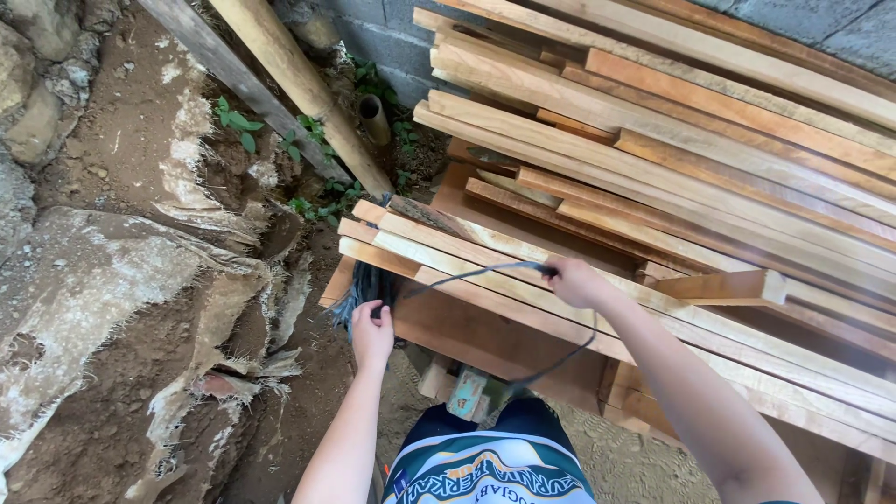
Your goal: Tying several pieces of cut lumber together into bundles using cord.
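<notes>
- outdoors, bare dirt ground [121, 308] with torn sacking lies left of a stack of sawn planks [672, 177], which leans against a grey block wall [392, 28]; round poles [299, 84] slant down beside it.
- the left hand [371, 331] is closed around a dark bundle of strands [359, 285] hanging at the near end of the planks.
- the right hand [574, 280] is closed on a thin dark cord [485, 269], gripping it above the plank edges.
- the cord runs from the bundle across to the right hand, then loops down in a slack curve toward the person's lap.
- it looks light, limp and thin, likely to slip through a loose grip; pinching it firmly or wrapping it round the fingers near the hand would probably hold best.
- the planks look stiff and heavy, with rough sawn edges.
</notes>
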